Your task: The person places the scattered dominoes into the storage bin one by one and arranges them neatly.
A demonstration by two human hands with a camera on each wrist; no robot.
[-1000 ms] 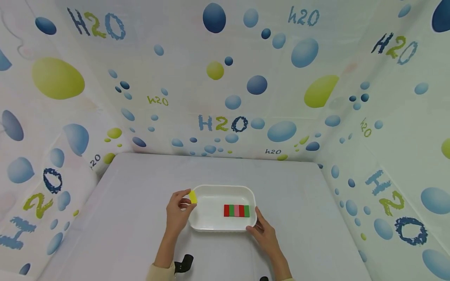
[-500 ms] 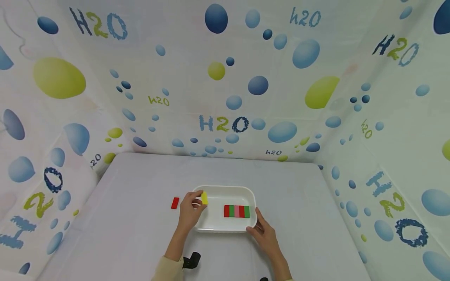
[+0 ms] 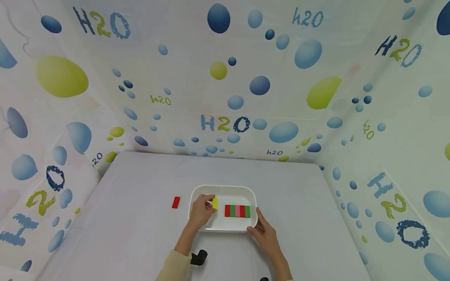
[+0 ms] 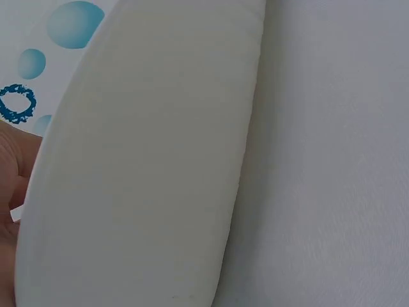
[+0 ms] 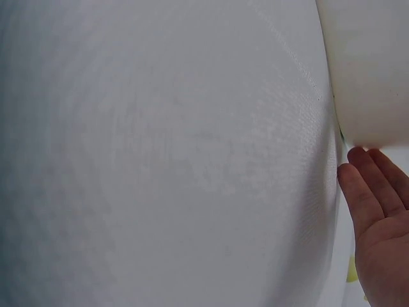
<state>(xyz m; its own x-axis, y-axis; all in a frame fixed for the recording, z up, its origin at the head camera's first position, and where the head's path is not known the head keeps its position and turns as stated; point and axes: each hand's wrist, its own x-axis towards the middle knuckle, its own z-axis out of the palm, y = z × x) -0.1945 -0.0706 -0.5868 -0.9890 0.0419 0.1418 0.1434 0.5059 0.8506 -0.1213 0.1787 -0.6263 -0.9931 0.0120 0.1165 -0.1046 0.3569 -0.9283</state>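
Note:
My left hand pinches a yellow flat rectangular tile between thumb and fingers, above the floor of a white tray. The tile stands just left of a row of red, green and pink tiles lying side by side in the tray. At the tray's front right corner, my right hand holds the edge, thumb at the front and fingers along the right side. The right wrist view shows those fingers fairly straight, their tips at the tray wall. Only a sliver of the left hand shows in the left wrist view.
One red tile lies on the white tabletop, left of the tray. Patterned cloth walls stand behind the table and on both sides. A black wrist-worn device sticks out by the left sleeve.
The left hand has carried the yellow tile rightward from the tray's left rim towards the row. The red tile on the table has come into view. The right hand stays put.

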